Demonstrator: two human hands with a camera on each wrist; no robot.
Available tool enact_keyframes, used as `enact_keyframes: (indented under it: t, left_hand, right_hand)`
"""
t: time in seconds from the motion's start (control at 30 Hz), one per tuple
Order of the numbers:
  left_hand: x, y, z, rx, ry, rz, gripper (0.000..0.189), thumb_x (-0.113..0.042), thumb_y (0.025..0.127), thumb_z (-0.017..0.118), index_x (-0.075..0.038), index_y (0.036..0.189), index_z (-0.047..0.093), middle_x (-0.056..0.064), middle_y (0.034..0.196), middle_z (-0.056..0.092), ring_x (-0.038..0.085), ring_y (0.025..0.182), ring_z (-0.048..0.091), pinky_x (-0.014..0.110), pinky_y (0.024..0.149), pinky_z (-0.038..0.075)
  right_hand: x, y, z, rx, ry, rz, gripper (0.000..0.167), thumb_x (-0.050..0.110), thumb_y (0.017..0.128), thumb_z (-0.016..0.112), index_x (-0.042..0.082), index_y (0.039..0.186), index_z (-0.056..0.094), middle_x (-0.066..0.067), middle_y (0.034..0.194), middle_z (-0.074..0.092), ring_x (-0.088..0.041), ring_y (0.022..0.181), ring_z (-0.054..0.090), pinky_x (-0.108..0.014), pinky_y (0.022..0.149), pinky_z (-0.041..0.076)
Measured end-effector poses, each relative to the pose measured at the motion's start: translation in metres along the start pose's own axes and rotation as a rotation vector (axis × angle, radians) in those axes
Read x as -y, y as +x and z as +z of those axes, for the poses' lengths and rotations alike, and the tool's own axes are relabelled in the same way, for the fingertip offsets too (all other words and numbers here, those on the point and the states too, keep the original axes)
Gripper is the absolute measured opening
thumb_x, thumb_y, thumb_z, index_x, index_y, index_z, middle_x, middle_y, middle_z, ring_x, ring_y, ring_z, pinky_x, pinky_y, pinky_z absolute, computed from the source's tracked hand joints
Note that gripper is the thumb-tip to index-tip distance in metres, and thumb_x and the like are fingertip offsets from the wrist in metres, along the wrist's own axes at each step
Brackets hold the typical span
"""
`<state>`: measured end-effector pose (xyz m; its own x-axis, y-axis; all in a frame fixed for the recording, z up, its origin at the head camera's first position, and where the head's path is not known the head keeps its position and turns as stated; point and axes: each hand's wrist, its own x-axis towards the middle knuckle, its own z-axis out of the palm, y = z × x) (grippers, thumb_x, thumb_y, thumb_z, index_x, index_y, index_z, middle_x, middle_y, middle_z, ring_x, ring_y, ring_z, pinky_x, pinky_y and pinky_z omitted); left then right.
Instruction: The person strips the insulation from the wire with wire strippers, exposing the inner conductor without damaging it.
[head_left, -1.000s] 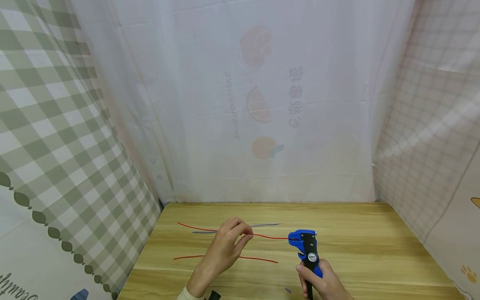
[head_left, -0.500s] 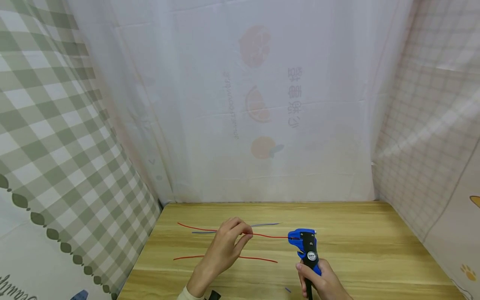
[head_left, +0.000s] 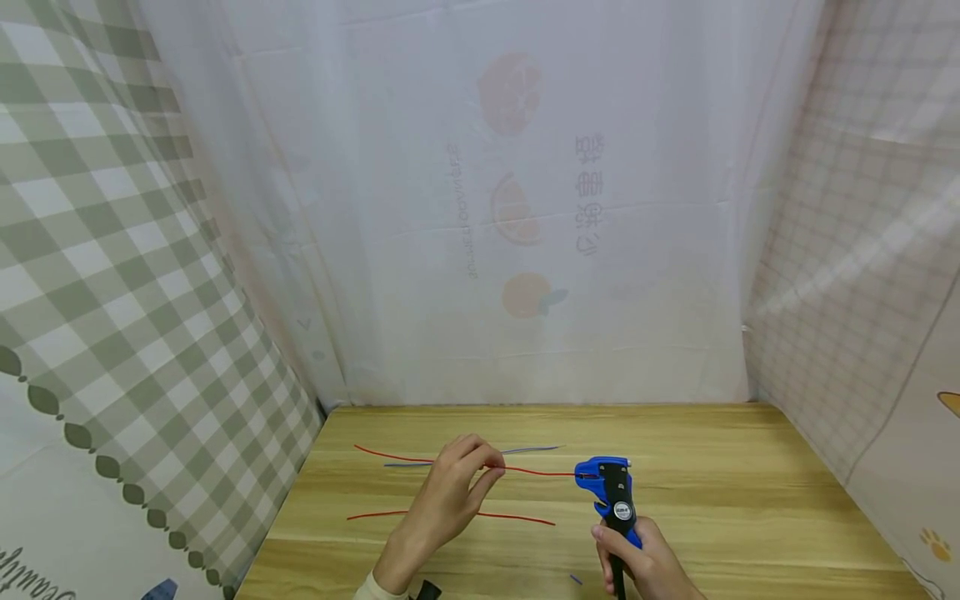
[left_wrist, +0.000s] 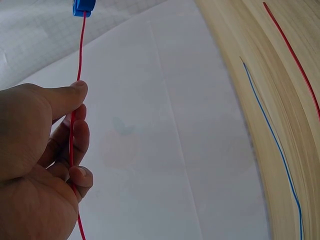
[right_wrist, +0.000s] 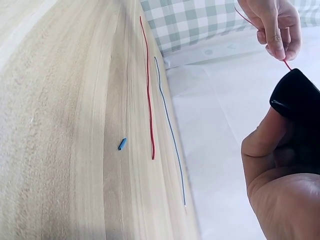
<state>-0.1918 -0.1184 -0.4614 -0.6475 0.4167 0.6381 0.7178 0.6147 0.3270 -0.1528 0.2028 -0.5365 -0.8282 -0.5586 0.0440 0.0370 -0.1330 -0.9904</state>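
My left hand pinches a red wire between thumb and fingertips, and the wire's left part trails out past the hand. The wire's right end sits in the blue nose of a wire stripper. My right hand grips the stripper by its black and blue handles, head up. In the left wrist view the held red wire runs up from the thumb to the blue nose. From the right wrist, the black back of the stripper hides where the wire enters it.
On the wooden table lie a second red wire and, behind the left hand, a blue wire with a bare end. A short blue offcut lies near the front. White and checked curtains enclose the table's back and sides.
The stripper's head has shifted very slightly up and left. Otherwise both hands and the wire keep the same positions.
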Motion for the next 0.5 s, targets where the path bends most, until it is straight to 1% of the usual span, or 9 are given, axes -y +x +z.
enact_keyframes:
  t: [0.07, 0.1, 0.13, 0.17, 0.33, 0.4, 0.5]
  left_hand:
    - [0.0, -0.0001, -0.0003, -0.001, -0.001, 0.002, 0.017, -0.007, 0.096, 0.089, -0.02, 0.099, 0.077, -0.008, 0.098, 0.072, 0.008, 0.087, 0.063, 0.023, 0.081, 0.054]
    - [0.0, -0.0002, -0.0004, -0.001, -0.001, 0.004, 0.018, -0.007, 0.096, 0.089, -0.02, 0.099, 0.077, -0.008, 0.098, 0.072, 0.009, 0.087, 0.064, 0.023, 0.081, 0.054]
    - [0.0002, -0.0002, -0.0004, -0.001, -0.002, 0.006, 0.018, -0.007, 0.096, 0.088, -0.02, 0.099, 0.077, -0.007, 0.098, 0.072, 0.01, 0.087, 0.065, 0.023, 0.081, 0.054]
    - [0.0005, -0.0004, -0.0002, -0.002, -0.003, 0.007, 0.018, -0.007, 0.096, 0.088, -0.02, 0.099, 0.076, -0.007, 0.098, 0.071, 0.011, 0.087, 0.065, 0.023, 0.081, 0.054]
    - [0.0013, -0.0012, 0.0, -0.009, -0.012, 0.008, 0.021, -0.004, 0.094, 0.089, -0.02, 0.099, 0.076, -0.007, 0.097, 0.071, 0.013, 0.086, 0.065, 0.023, 0.08, 0.054]
    - [0.0014, -0.0012, -0.0001, -0.012, -0.016, 0.007, 0.023, -0.002, 0.093, 0.09, -0.02, 0.099, 0.077, -0.007, 0.097, 0.071, 0.012, 0.086, 0.065, 0.024, 0.08, 0.054]
    - [0.0015, -0.0012, -0.0005, -0.016, -0.017, 0.007, 0.024, -0.001, 0.093, 0.09, -0.021, 0.099, 0.076, -0.007, 0.097, 0.071, 0.012, 0.086, 0.065, 0.024, 0.08, 0.054]
  right_hand:
    - [0.0006, -0.0001, 0.0001, -0.003, 0.004, 0.009, 0.037, 0.012, 0.121, 0.041, -0.013, 0.1, 0.057, -0.035, 0.081, 0.057, -0.009, 0.07, 0.069, -0.033, 0.068, 0.065]
    - [0.0009, -0.0001, 0.0002, -0.005, 0.007, 0.011, 0.034, 0.012, 0.121, 0.041, -0.006, 0.1, 0.06, -0.034, 0.081, 0.058, -0.009, 0.07, 0.069, -0.033, 0.068, 0.065]
    - [0.0011, -0.0001, 0.0004, -0.006, 0.01, 0.014, 0.031, 0.013, 0.121, 0.042, 0.0, 0.101, 0.063, -0.03, 0.079, 0.059, -0.009, 0.07, 0.069, -0.033, 0.068, 0.065]
    - [0.0015, 0.0, 0.0007, -0.006, 0.013, 0.015, 0.03, 0.012, 0.121, 0.042, 0.004, 0.103, 0.064, -0.028, 0.078, 0.06, -0.009, 0.07, 0.069, -0.033, 0.068, 0.065]
    - [0.0041, 0.0003, 0.0033, -0.027, 0.002, 0.035, 0.029, 0.015, 0.121, 0.045, 0.005, 0.101, 0.065, -0.004, 0.077, 0.068, -0.009, 0.068, 0.069, -0.032, 0.067, 0.065]
    - [0.0055, 0.0004, 0.0042, -0.035, -0.005, 0.043, 0.03, 0.016, 0.12, 0.046, 0.005, 0.101, 0.065, 0.001, 0.078, 0.069, -0.008, 0.068, 0.068, -0.031, 0.067, 0.065]
    - [0.007, 0.0005, 0.0049, -0.041, -0.014, 0.05, 0.029, 0.018, 0.12, 0.048, 0.005, 0.102, 0.065, 0.005, 0.078, 0.069, -0.007, 0.068, 0.068, -0.031, 0.067, 0.065]
